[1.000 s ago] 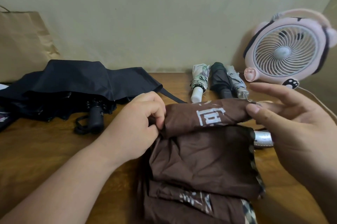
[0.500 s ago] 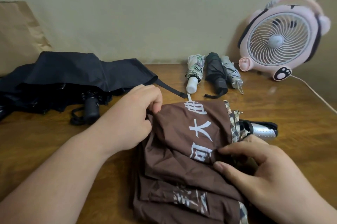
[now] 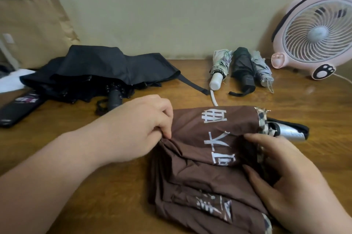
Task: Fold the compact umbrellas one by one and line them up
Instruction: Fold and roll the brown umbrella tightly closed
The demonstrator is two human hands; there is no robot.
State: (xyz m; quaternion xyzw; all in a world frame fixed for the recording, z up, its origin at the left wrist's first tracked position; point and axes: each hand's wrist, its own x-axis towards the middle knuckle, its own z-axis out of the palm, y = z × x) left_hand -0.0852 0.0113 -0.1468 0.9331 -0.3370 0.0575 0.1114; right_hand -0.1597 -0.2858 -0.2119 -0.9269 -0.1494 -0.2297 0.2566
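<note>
A brown umbrella with white characters lies half folded on the wooden table in front of me. My left hand pinches the cloth at its left end. My right hand grips the folded panels at the right edge, near the checked trim. The umbrella's silver handle pokes out to the right. Three folded umbrellas, white, black and grey, lie side by side at the back. A loose black umbrella sprawls at the back left.
A pink desk fan stands at the back right, its cord trailing right. A brown paper bag leans on the wall at the back left. A dark sleeve or case lies at the left edge.
My right hand dropped from holding a panel up at the top edge to gripping the panels lower on the right. The brown panel with characters now lies flat. My left hand kept its pinch.
</note>
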